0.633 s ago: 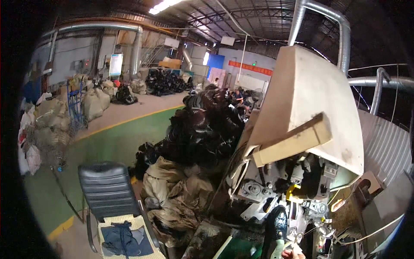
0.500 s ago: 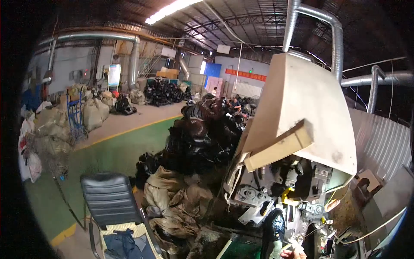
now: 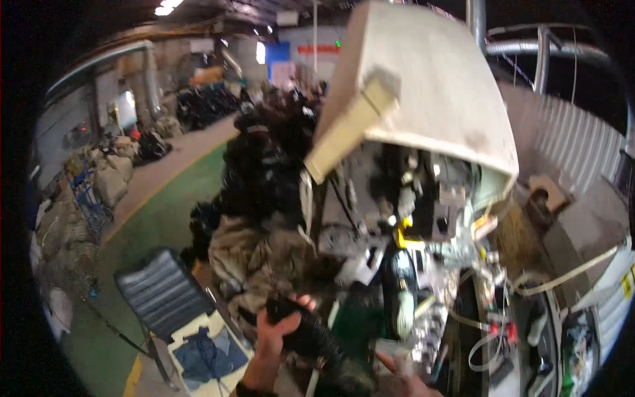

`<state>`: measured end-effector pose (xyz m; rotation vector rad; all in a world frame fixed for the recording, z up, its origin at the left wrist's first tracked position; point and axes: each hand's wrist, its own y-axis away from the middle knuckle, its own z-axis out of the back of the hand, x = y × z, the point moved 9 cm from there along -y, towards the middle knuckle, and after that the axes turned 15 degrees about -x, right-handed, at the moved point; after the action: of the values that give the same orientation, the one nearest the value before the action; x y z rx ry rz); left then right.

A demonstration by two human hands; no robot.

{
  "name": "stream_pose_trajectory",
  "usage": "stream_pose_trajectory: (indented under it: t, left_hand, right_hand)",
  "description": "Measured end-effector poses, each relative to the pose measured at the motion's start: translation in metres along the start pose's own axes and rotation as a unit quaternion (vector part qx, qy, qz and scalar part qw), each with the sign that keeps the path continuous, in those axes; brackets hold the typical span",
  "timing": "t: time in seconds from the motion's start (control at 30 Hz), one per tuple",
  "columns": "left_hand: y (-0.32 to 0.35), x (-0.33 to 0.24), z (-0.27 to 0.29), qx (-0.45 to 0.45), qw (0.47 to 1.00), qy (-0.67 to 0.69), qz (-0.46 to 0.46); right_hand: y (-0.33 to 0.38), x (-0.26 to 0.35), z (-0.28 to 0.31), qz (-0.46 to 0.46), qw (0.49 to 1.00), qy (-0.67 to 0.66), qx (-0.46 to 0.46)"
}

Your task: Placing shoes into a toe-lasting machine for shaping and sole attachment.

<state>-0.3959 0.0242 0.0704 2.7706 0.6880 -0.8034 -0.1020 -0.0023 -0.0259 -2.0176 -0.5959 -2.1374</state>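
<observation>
At the far left, bulging woven sacks (image 3: pixel 109 175) are being fronted by a blue metal trolley (image 3: pixel 83 190). Nearer, a black, ribbed chair (image 3: pixel 162 288) is being seen at an angle, its pale seat being partly covered by crumpled blue cloth (image 3: pixel 208 357). Beside it, creased brown sacking (image 3: pixel 241 255) is being topped by a glossy black heap (image 3: pixel 264 159), by which the floor beyond is being partly blocked. Below, a dark, ridged, tube-like piece (image 3: pixel 319 341) is being gripped by the left hand (image 3: pixel 270 339) and held slanting, low in front of the machine. A red banner (image 3: pixel 317 49) is being blurred past reading. Further right, a tan cardboard strip (image 3: pixel 350 132) is being backed by a smooth cream hood (image 3: pixel 436 86). Beneath, a rounded dark form (image 3: pixel 399 271) with a pale green end is being shown near a yellow part (image 3: pixel 405 238). The right hand (image 3: pixel 407 380) is being blurred and cropped; its grip cannot be told. Rightmost, a corrugated panel (image 3: pixel 575 145) and a yellow patch (image 3: pixel 628 282), its marks illegible, are being seen.
</observation>
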Motion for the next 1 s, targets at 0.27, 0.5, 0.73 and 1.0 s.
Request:
stream_pose_trajectory:
  t: [0.27, 0.5, 0.73, 1.0]
  left_hand:
    - [0.024, 0.108, -0.096, 0.016, 0.973, -0.112, 0.199]
    - [0.116, 0.257, -0.138, 0.077, 0.932, -0.190, 0.300]
    - [0.255, 0.427, -0.145, 0.148, 0.819, -0.335, 0.442]
    - [0.444, 0.574, -0.078, 0.427, 0.642, -0.487, 0.410]
  right_hand:
    - [0.076, 0.127, 0.045, 0.395, 0.874, 0.159, -0.232]
    - [0.190, 0.099, 0.144, 0.371, 0.837, 0.171, -0.364]
    - [0.319, 0.007, 0.247, 0.196, 0.812, 0.042, -0.548]
    - [0.631, -0.258, 0.298, 0.023, 0.385, -0.452, -0.804]
